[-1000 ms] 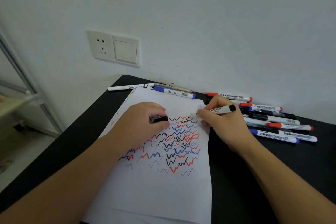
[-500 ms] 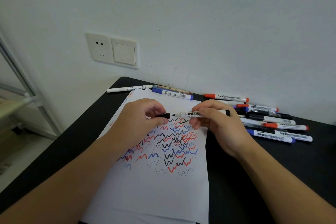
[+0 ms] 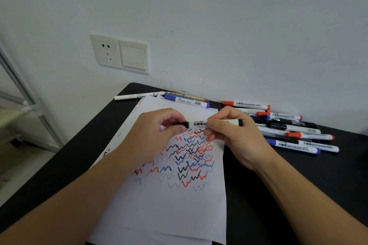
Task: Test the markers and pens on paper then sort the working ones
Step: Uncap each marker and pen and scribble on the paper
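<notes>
Fingers of the right hand (image 3: 237, 137) curl round the barrel of a black whiteboard marker (image 3: 209, 123), held level above the scribbled paper (image 3: 169, 205), while the left hand (image 3: 153, 135) pinches its black cap (image 3: 180, 123) at the marker's left end. More whiteboard markers (image 3: 294, 133) lie heaped on the black table (image 3: 278, 195) just right of the hands; three pens (image 3: 165, 97) lie by the wall.

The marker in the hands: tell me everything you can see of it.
The marker has a white barrel with black print, a black cap at its left end and a black band at its right end. It looks like plastic. It lies about level in the air above the paper. The left hand pinches the cap; the right hand grips the barrel. The cap looks seated.
</notes>
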